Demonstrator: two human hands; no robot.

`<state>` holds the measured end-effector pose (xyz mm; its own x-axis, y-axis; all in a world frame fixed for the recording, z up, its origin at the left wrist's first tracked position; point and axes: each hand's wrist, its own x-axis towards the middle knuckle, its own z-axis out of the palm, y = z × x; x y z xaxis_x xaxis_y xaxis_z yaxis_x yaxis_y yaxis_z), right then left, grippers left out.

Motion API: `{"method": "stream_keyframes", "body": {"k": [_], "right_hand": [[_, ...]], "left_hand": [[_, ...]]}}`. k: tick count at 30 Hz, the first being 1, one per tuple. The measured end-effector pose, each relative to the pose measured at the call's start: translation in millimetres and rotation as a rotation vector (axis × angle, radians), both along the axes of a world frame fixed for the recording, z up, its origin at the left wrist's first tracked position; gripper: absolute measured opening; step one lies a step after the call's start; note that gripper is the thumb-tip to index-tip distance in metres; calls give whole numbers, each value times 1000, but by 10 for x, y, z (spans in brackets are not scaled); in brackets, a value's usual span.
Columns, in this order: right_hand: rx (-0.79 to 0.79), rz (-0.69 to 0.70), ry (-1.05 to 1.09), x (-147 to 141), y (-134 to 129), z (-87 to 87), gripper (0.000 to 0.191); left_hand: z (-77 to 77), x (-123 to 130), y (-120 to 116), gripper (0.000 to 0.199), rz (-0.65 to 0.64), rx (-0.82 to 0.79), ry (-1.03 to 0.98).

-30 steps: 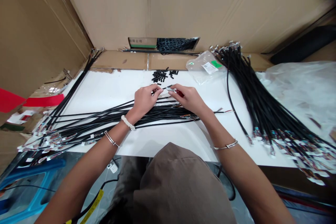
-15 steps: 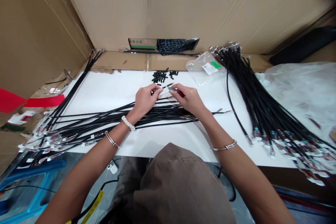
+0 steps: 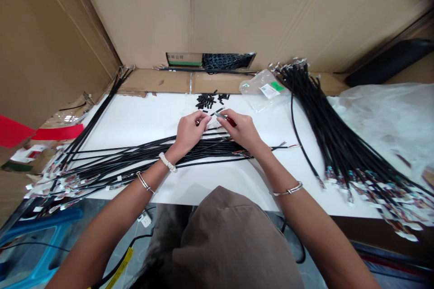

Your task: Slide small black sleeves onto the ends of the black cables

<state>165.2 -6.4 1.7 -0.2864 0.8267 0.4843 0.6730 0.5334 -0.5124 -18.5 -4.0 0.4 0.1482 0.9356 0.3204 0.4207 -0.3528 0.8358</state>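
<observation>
My left hand [image 3: 191,130] is closed, pinching a thin black cable [image 3: 219,110] near its end, which points up and to the right. In my right hand [image 3: 241,128], also closed, is a small red-handled knife [image 3: 232,122]; its grey blade lies against or very near the cable end, and the fingers hide much of it. Just beyond the fingertips is a loose pile of short black tubes [image 3: 206,100]. Below both hands runs a bundle of black cables [image 3: 142,153] with coloured wires bared at the ends.
A thick stack of black cables [image 3: 318,122] with white connectors covers the right side. A clear plastic bag [image 3: 257,92] lies at the back. Several more cables [image 3: 98,110] lean at the left. Cardboard [image 3: 145,13] walls in the white table [image 3: 203,189]. A blue stool [image 3: 50,248] stands lower left.
The knife blade has shifted slightly left along the cable, closer to my left fingertips. My left hand has moved a little right and down. Both grips stay the same.
</observation>
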Motion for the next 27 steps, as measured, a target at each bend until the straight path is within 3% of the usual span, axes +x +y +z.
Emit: {"method": "stream_keyframes", "body": {"k": [11,27], "right_hand": [[-16,-29,94,-24,16,-57,33],[-186,2,379,-101,14,-17,33]], "left_hand": [[-11,41,-41,21,-4,11,-96],[-6,70,-60,21,7,14,-142]]}}
